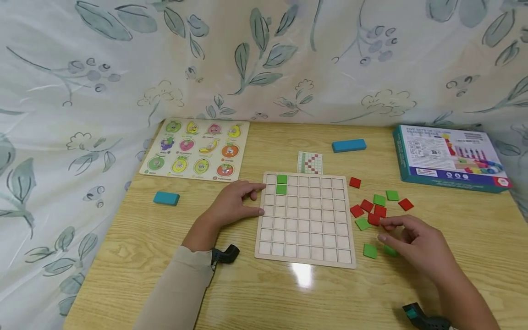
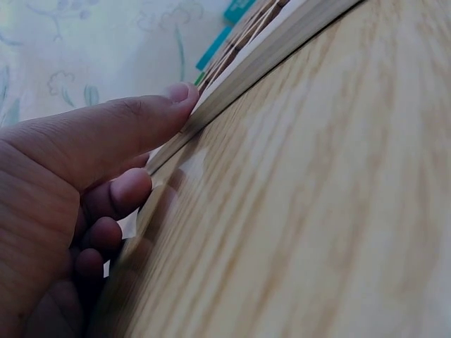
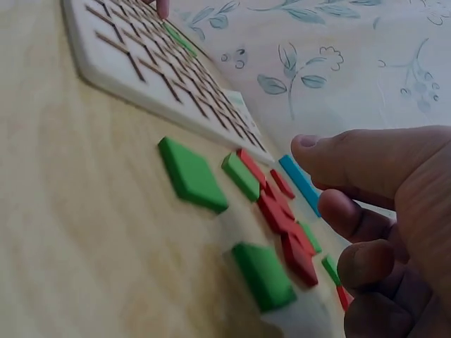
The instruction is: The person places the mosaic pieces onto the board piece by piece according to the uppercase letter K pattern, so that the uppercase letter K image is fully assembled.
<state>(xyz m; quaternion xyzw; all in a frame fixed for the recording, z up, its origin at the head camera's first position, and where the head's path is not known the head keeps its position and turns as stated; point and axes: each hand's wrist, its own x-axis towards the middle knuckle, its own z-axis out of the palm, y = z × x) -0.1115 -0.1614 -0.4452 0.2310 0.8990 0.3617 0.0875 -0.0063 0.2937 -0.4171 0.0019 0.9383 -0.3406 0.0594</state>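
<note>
The wooden worktop [image 1: 144, 256] carries a grid board [image 1: 305, 220]. In the board's top left part sit two green tiles [image 1: 282, 184]. The left hand [image 1: 233, 204] rests on the board's left edge with relaxed, open fingers [image 2: 141, 120]. To the right of the board, the right hand [image 1: 416, 245] hovers over loose red and green tiles [image 1: 373, 213], its fingers [image 3: 366, 162] loosely bent and holding nothing.

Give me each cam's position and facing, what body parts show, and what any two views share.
Head: above the table, looking forward and down at the grid board; both forearms, left hand and right hand show.
Left wrist: low by the board's left edge, facing along it; thumb and curled fingers show.
Right wrist: low, facing the loose tiles and board; thumb and fingers show.
Shared: head and right wrist both see the board, tiles and blue block.
</note>
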